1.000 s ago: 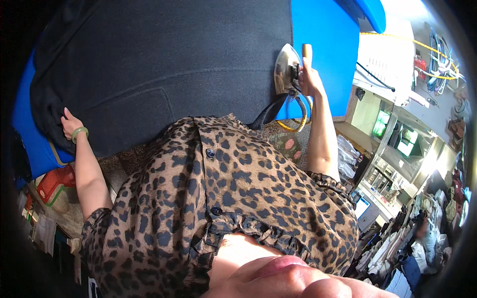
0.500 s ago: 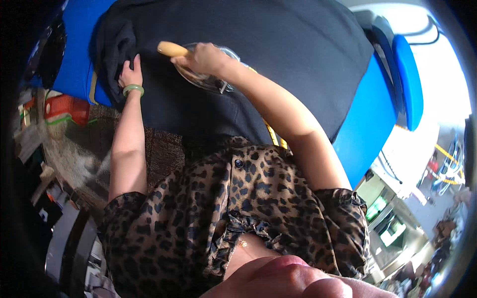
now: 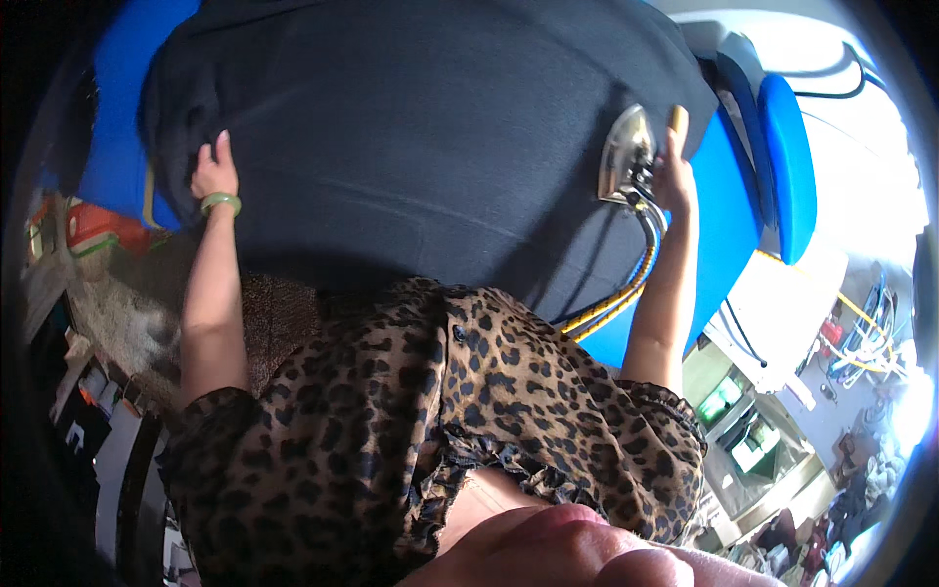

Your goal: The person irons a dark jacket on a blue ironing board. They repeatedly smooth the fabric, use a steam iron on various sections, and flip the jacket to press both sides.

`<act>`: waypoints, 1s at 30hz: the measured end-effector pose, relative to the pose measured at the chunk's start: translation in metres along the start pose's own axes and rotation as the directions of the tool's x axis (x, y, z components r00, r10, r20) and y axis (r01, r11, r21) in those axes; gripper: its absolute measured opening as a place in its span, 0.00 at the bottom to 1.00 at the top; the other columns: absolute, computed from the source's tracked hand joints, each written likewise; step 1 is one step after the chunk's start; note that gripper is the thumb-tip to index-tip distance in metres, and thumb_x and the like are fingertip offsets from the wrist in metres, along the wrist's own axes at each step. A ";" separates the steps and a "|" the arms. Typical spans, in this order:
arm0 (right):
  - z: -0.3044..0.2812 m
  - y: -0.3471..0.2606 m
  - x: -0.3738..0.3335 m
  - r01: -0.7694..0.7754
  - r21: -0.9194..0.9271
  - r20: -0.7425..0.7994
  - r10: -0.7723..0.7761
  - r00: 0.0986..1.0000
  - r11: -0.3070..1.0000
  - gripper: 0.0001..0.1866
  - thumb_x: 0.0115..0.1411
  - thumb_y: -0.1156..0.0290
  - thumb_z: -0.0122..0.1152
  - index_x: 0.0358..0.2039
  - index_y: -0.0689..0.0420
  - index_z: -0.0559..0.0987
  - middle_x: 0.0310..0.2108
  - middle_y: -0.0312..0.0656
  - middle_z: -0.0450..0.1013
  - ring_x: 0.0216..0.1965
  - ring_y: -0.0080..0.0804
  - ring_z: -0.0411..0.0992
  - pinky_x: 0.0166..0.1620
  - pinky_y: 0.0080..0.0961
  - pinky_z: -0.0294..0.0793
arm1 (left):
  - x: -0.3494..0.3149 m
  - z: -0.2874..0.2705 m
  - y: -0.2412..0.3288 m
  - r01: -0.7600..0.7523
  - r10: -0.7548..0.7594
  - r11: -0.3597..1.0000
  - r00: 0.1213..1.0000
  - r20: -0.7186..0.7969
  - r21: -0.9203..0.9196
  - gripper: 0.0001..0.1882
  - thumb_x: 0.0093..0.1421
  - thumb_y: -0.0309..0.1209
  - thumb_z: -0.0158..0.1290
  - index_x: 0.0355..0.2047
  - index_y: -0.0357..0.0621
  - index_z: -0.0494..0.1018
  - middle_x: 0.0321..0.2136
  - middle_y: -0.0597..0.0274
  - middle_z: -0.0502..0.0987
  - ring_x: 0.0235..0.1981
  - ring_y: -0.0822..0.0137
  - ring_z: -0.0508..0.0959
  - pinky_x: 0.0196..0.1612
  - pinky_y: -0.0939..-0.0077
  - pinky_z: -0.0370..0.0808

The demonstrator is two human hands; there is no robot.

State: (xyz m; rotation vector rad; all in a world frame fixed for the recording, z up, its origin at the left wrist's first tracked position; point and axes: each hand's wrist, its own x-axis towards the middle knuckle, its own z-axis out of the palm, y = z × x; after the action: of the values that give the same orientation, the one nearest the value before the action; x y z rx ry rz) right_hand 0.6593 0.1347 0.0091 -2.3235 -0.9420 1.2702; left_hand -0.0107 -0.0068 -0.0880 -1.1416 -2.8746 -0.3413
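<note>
Grip: wrapping right hand (image 3: 673, 179) around tan rounded handle (image 3: 678, 121) of silver metal iron (image 3: 624, 157), holding it over right part of wide black cloth (image 3: 391, 147). Laying left hand (image 3: 213, 178) near cloth's left edge, spreading thumb and fingers apart, wearing round green bangle (image 3: 221, 203). Trailing yellow-and-black hose (image 3: 599, 315) bodyward; covering blue padded board (image 3: 734, 191) partly.

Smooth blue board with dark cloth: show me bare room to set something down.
Bare: the middle of the dark cloth, between the left hand and the silver, pointed metal iron; also a strip of blue board between the right forearm and the rounded blue pad. Crowded: around the right hand, iron and yellow-striped hose.
</note>
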 end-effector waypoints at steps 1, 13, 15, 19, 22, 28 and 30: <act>-0.028 0.019 0.015 -0.023 0.115 -0.056 0.029 0.998 0.993 0.37 0.49 0.33 0.51 0.28 0.63 0.73 0.17 0.36 0.65 0.18 0.25 0.64 0.21 0.23 0.63 | 0.010 0.003 0.010 -0.032 0.032 0.999 0.999 0.016 0.013 0.31 0.54 0.64 0.38 0.40 0.53 0.73 0.33 0.45 0.76 0.35 0.41 0.74 0.39 0.50 0.69; 0.059 0.019 -0.074 0.179 -0.342 0.261 -0.089 0.961 0.923 0.34 0.53 0.41 0.53 0.40 0.64 0.75 0.21 0.44 0.72 0.24 0.31 0.72 0.27 0.27 0.70 | 0.052 -0.018 0.021 0.013 -0.015 0.998 1.000 0.027 0.059 0.37 0.53 0.67 0.34 0.49 0.54 0.68 0.42 0.49 0.74 0.44 0.46 0.72 0.46 0.55 0.67; 0.126 0.004 -0.156 0.415 -0.401 0.395 -0.255 0.883 0.817 0.38 0.50 0.39 0.54 0.45 0.65 0.73 0.31 0.51 0.76 0.35 0.41 0.76 0.40 0.33 0.73 | 0.055 -0.024 -0.007 -0.019 0.019 1.000 1.000 0.013 -0.016 0.37 0.52 0.67 0.34 0.50 0.56 0.68 0.43 0.50 0.73 0.46 0.47 0.71 0.48 0.54 0.65; 0.224 -0.015 -0.242 0.651 -0.424 0.579 -0.364 0.729 0.630 0.36 0.51 0.38 0.52 0.37 0.65 0.75 0.25 0.51 0.75 0.29 0.41 0.76 0.33 0.31 0.75 | 0.059 -0.017 0.003 -0.096 0.097 0.991 0.995 0.013 -0.096 0.38 0.51 0.69 0.34 0.51 0.58 0.67 0.45 0.49 0.72 0.48 0.47 0.69 0.51 0.53 0.62; 0.237 0.000 -0.246 0.729 -0.350 0.574 -0.480 0.663 0.588 0.33 0.55 0.42 0.51 0.40 0.66 0.74 0.23 0.49 0.75 0.24 0.40 0.75 0.28 0.32 0.74 | 0.060 -0.012 -0.007 -0.124 0.127 0.987 0.992 0.020 -0.106 0.39 0.51 0.69 0.33 0.51 0.57 0.67 0.45 0.49 0.72 0.49 0.46 0.69 0.51 0.51 0.61; 0.129 0.113 -0.173 0.164 -0.009 0.121 -0.162 0.979 0.986 0.25 0.57 0.47 0.51 0.31 0.61 0.75 0.13 0.31 0.64 0.12 0.18 0.60 0.14 0.19 0.56 | 0.040 -0.007 -0.043 -0.075 0.076 0.993 0.997 0.015 -0.097 0.39 0.51 0.69 0.33 0.52 0.57 0.66 0.45 0.49 0.72 0.49 0.46 0.68 0.51 0.49 0.61; 0.074 0.150 -0.159 0.029 0.175 0.095 -0.046 0.994 0.984 0.23 0.58 0.47 0.49 0.24 0.56 0.73 0.10 0.29 0.60 0.10 0.18 0.57 0.13 0.19 0.51 | 0.035 -0.001 -0.046 -0.056 0.061 0.994 0.997 0.052 -0.092 0.39 0.51 0.69 0.33 0.52 0.57 0.66 0.46 0.49 0.72 0.49 0.46 0.68 0.50 0.48 0.61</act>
State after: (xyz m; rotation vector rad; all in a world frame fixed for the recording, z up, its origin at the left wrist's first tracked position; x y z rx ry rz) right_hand 0.5952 -0.0859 -0.0176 -2.1188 -0.8639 1.4032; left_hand -0.0680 -0.0159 -0.0922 -1.2664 -2.8918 -0.4495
